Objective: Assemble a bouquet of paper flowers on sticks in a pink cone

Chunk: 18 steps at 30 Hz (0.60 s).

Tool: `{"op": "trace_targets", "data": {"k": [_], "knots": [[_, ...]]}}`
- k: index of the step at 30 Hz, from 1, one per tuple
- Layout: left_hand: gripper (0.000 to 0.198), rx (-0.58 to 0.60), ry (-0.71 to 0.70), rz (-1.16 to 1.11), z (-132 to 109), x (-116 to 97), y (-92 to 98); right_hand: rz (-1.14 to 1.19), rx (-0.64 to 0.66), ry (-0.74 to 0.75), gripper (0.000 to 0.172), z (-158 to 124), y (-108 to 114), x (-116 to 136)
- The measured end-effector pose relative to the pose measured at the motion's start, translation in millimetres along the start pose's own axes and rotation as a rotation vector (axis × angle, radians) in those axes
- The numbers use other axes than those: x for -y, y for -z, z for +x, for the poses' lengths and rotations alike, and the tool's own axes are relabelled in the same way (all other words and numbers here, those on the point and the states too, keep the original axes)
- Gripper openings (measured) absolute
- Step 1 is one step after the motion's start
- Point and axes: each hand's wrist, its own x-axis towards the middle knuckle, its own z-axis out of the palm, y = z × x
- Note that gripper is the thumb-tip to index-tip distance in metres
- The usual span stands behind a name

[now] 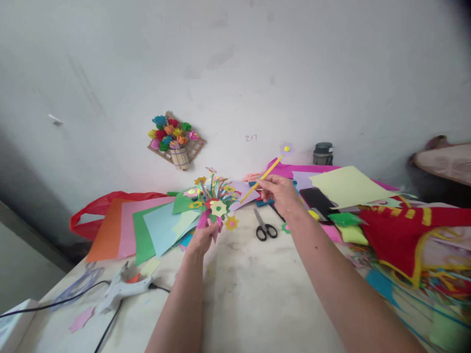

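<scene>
In my right hand (277, 192) I pinch the yellow stem of a paper flower (286, 149). Its head is pale lilac with a yellow centre, and the stem slants up to the right, its lower end near the bouquet. My left hand (204, 239) is closed around the base of a bouquet of paper flowers (218, 209), whose heads are mostly yellow, pink and cream. Pink paper shows at the grip; the rest of the base is hidden by my fingers. A pair of black-handled scissors (265, 230) lies on the table between my arms.
Coloured paper sheets (127, 225) spread at the left, near a white glue gun (123, 289) with its cable. At right are a phone (316, 201), red cloth (393, 240) and paper scraps. A dark bottle (323, 154) stands by the wall, where a flower decoration (178, 142) hangs.
</scene>
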Motion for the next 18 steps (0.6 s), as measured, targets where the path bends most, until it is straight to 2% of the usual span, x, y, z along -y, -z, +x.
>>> {"op": "trace_targets", "data": {"k": [11,18], "knots": [[0.043,0.022,0.005,-0.011,3,5,5.5,0.058,0.038,0.022,0.019,-3,-4,1],[0.040,0.006,0.032,-0.035,3,5,2.5,-0.001,0.042,0.059,0.020,-7,-15,0]]}}
